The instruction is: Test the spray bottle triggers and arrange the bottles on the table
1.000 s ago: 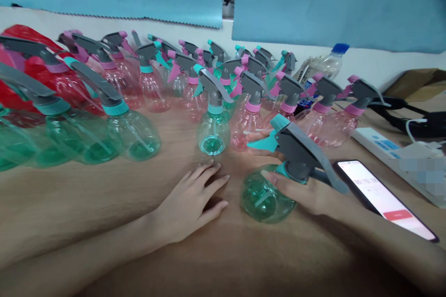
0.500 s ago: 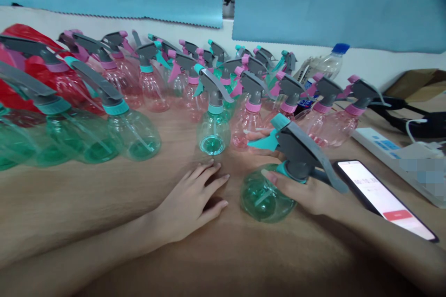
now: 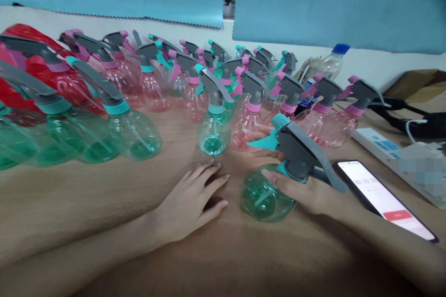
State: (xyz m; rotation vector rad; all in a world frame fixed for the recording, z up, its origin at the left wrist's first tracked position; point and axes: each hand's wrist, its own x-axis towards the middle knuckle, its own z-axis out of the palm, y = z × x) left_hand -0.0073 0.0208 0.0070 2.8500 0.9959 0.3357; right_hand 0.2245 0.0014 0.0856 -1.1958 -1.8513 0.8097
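Note:
My left hand (image 3: pixel 197 192) lies flat on the wooden table (image 3: pixel 195 264), palm down with the fingers spread and nothing in it. Beside it on the right, a clear green spray bottle (image 3: pixel 266 197) with a grey and teal trigger head sits in my right hand (image 3: pixel 310 192). The thumb presses the near side below the teal collar; the other fingers reach behind the bottle, partly hidden and stretched toward the pink bottles. Just beyond my left fingertips stands another green spray bottle (image 3: pixel 213 132). A pink spray bottle (image 3: pixel 252 123) is close behind my right fingers.
Several green spray bottles (image 3: pixel 134 134) line the left side, with a red plastic bag (image 3: pixel 21 79) behind. More pink bottles (image 3: pixel 339 123) stand at right. A phone (image 3: pixel 386 199) showing a timer and a white power strip (image 3: pixel 393 158) lie by my right arm.
The fingers of my right hand behind the bottle have stretched slightly farther up and apart. The held bottle and my left hand stay where they were.

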